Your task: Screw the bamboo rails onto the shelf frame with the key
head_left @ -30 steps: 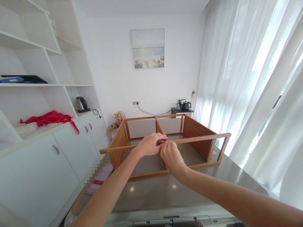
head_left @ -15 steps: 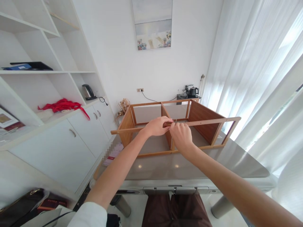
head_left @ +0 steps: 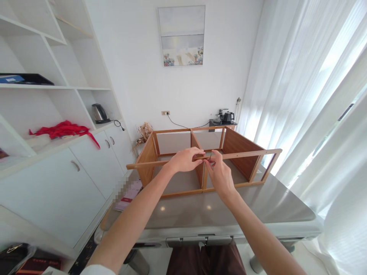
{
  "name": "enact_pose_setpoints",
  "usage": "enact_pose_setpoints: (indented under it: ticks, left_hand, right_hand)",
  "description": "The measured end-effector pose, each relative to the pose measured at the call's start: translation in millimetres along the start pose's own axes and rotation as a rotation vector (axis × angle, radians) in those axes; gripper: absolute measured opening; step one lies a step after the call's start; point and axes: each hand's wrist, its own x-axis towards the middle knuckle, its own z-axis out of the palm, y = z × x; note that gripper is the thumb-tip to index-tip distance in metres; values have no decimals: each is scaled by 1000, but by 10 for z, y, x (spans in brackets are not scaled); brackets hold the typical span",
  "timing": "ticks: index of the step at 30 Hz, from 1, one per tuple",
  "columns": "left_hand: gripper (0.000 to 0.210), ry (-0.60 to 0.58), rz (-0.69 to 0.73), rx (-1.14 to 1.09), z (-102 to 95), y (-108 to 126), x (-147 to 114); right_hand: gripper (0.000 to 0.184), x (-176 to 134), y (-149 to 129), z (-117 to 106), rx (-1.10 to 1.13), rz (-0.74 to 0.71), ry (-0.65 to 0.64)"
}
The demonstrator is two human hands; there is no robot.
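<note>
A wooden shelf frame lies on its side on the grey table, with a middle panel and an end panel at each side. My left hand is wrapped around its upper near rail, close to the middle panel, thumb below and fingers above. Just right of it, my right hand is closed in a pinch at the same rail. A small thin dark piece, perhaps a hex key, sticks up between the right fingertips; its lower end is hidden.
The grey table runs under the frame. Printed papers lie at its left. White cabinets with a kettle and red cloth stand left. A coffee maker is at the back, and curtains hang right.
My right hand has shifted from a fist over the rail to a fingertip pinch beside it, the thin piece now showing. The left hand stays on the rail. The camera view has shifted slightly.
</note>
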Motion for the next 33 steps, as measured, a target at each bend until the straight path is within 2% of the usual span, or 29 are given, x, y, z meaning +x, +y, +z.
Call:
enact_pose_setpoints:
  ticks: [4,7,10,15,17,20,23,27,30,33]
  left_hand:
    - [40,-38,28,-72,0,-49,23]
    - [41,-82,66,-123,-39,-75,60]
    - [44,-143,77,-111,-144,-92,125]
    - [44,-328,98,-115,-353,-150,253]
    - [41,-347,103,-117,-381,-153,292]
    - [35,-260,96,-72,-352,-106,328]
    - [28,-178,110,-19,-306,-43,334]
    - [27,-146,135,14,-263,-29,311]
    - [25,-83,144,-4,-200,-71,291]
    - [23,-36,162,-84,-128,-121,284]
  right_hand:
    - [42,-7,105,25,60,-65,46]
    - [32,-28,177,42,111,-184,49]
    - [27,-56,278,48,84,-318,11]
    - [28,-60,363,17,97,-376,-99]
    - [26,-48,337,7,175,-390,-119]
    - [20,-41,275,32,249,-353,-71]
    - [15,-63,222,104,231,-273,-3]
    - [16,-97,144,192,237,-65,55]
    - [18,-99,59,225,322,76,44]
    - [16,-82,-25,262,363,151,17]
